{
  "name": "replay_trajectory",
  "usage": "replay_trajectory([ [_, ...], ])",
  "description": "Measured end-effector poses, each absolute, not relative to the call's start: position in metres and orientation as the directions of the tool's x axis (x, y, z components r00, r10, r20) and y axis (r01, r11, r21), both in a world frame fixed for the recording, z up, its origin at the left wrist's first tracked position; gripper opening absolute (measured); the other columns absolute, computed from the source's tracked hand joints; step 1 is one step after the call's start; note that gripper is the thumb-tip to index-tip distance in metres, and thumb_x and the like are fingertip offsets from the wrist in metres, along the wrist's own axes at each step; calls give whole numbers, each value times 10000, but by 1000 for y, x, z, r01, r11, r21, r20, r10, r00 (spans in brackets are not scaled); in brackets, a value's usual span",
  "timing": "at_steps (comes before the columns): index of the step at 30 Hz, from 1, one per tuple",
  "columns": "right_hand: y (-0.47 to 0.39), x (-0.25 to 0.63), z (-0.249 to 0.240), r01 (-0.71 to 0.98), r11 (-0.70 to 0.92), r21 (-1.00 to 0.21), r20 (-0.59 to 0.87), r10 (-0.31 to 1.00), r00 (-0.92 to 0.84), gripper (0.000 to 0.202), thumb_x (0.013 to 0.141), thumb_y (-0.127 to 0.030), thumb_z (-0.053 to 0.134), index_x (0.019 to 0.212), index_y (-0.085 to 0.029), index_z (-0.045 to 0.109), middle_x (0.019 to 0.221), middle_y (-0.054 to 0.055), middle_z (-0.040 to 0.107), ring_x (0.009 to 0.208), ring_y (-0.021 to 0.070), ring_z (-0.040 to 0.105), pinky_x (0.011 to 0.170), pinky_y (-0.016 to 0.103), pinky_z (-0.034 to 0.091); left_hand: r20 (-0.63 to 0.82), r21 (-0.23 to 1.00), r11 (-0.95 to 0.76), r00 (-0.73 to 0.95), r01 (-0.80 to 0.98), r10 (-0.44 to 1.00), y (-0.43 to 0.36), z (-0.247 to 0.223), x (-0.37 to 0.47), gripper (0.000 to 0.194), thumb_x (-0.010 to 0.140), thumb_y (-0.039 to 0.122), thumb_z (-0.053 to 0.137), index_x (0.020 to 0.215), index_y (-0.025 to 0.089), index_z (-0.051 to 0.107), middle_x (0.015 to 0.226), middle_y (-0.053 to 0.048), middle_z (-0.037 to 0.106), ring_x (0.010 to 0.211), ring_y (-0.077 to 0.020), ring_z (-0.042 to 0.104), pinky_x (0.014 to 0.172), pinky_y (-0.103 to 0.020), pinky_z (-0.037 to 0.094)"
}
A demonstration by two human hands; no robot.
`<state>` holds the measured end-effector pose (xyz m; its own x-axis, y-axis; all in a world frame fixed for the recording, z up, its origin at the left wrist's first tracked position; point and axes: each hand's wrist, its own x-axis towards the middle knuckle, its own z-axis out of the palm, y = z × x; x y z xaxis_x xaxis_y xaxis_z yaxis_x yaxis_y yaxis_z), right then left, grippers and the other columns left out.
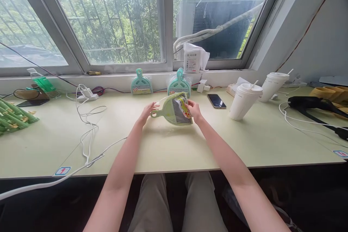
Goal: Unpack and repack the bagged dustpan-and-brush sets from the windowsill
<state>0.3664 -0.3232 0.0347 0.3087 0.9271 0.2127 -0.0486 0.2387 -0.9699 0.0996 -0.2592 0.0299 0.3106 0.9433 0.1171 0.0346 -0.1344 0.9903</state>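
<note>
At the centre of the frame, on the pale green tabletop, a light green plastic dustpan-and-brush set in clear wrapping is held tilted between both hands. The left hand curls its fingers around the handle end; the right hand grips the pan's right edge. Just beyond stand two teal dustpan sets, with a black phone and two white paper cups to the right.

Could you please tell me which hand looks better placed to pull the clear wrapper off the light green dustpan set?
Probably the right hand: it grips the wrapped, labelled end of the light green plastic dustpan set, where the packaging sits. The left hand holds the handle end and could steady it.
</note>
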Motion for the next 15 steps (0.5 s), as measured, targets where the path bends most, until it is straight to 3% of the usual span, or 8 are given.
replay_trajectory([
  [4, -325, 359, 34, 7, 227, -974, 222, 945, 239, 419, 659, -435, 779, 985, -180, 709, 934, 41, 715, 809, 176, 645, 735, 307, 526, 144, 986, -162, 272, 43, 951, -256, 26, 96, 539, 691, 637, 693, 924, 152, 717, 992, -125, 735, 853, -223, 680, 812, -333, 505],
  [10, -323, 359, 33, 62, 230, -971, 237, 913, 332, 358, 709, -364, 739, 1017, -186, 702, 980, 51, 716, 892, 188, 647, 753, 304, 537, 101, 992, -112, 168, 58, 981, -254, 21, 99, 459, 668, 615, 699, 751, 170, 625, 828, -73, 710, 698, -176, 637, 631, -286, 481],
  [12, -322, 360, 32, 77, 252, -965, 263, 899, 350, 336, 735, -351, 704, 1028, -188, 698, 1003, 56, 713, 911, 188, 647, 750, 297, 537, 118, 992, -123, 144, 26, 983, -255, 22, 103, 440, 699, 606, 678, 758, 180, 591, 813, -56, 696, 711, -169, 631, 628, -277, 485],
  [15, -321, 360, 30, 85, 256, -963, 267, 868, 419, 324, 758, -320, 665, 1049, -180, 688, 1013, 67, 708, 920, 185, 643, 751, 288, 532, 100, 993, -86, 207, -74, 973, -260, 25, 106, 497, 759, 662, 591, 943, 200, 599, 946, -57, 701, 775, -170, 652, 664, -289, 517],
])
